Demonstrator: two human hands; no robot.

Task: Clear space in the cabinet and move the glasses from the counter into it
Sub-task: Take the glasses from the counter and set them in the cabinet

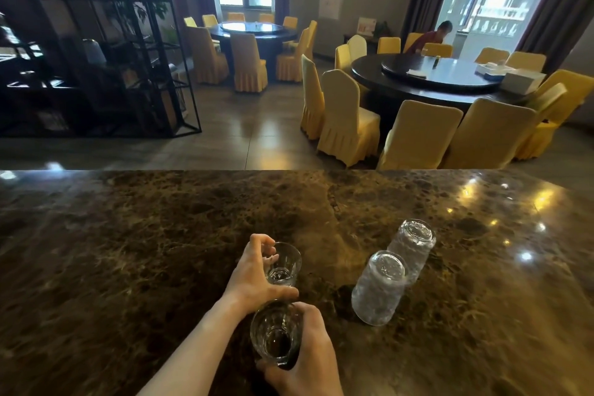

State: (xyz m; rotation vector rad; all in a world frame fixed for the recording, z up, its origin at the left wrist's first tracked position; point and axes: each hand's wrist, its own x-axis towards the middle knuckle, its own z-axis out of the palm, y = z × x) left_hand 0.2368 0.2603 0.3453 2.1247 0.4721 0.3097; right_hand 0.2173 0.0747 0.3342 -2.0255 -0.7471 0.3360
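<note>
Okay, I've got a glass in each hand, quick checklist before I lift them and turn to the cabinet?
1. Left hand gripping the far glass: ok, fingers in the mouth, thumb outside.
2. Right hand gripping the near glass: ok, wrapped around its side.
3. Both held glasses empty: ok, no liquid seen.
4. Two upside-down glasses clear of your arms: ok, standing apart to the right.
5. Counter edge near you: cannot tell.
6. Cabinet space cleared: cannot tell, out of view.
</note>
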